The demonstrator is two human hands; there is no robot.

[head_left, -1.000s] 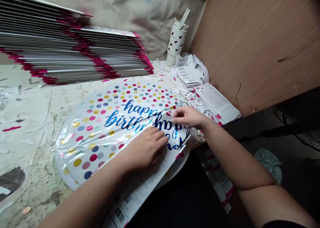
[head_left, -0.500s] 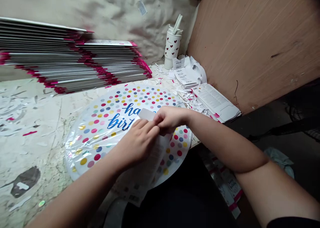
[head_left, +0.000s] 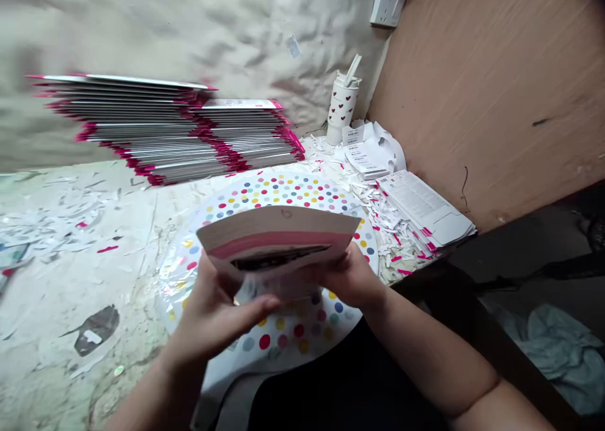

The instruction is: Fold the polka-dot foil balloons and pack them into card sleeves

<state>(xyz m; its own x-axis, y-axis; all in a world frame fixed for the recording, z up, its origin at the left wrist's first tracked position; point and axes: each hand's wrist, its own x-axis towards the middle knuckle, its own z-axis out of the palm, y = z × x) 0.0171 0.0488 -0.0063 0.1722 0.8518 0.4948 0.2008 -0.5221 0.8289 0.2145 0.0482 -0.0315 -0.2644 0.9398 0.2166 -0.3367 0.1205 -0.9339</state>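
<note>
Both hands hold up a folded paper packaging sleeve (head_left: 278, 242) with a pink band, its open end showing a dark inside. My left hand (head_left: 212, 311) grips its lower left side, and my right hand (head_left: 345, 276) holds its right side. Below them, a round foil balloon with coloured polka dots (head_left: 302, 330) lies flat in clear plastic on the table. The sleeve and my hands hide the balloon's middle, including its lettering.
Stacks of flat packaged balloons with pink edges (head_left: 165, 128) lean at the back left. A heart-patterned white tumbler (head_left: 342, 106), printed sheets (head_left: 425, 207) and paper shreds sit at the back right, beside a plywood board (head_left: 486, 91). The table's edge (head_left: 425, 273) drops off at the right.
The printed sleeve has risen off the balloon into both hands and now gapes open. My hands have moved up from the balloon's surface, and the whole view has shifted.
</note>
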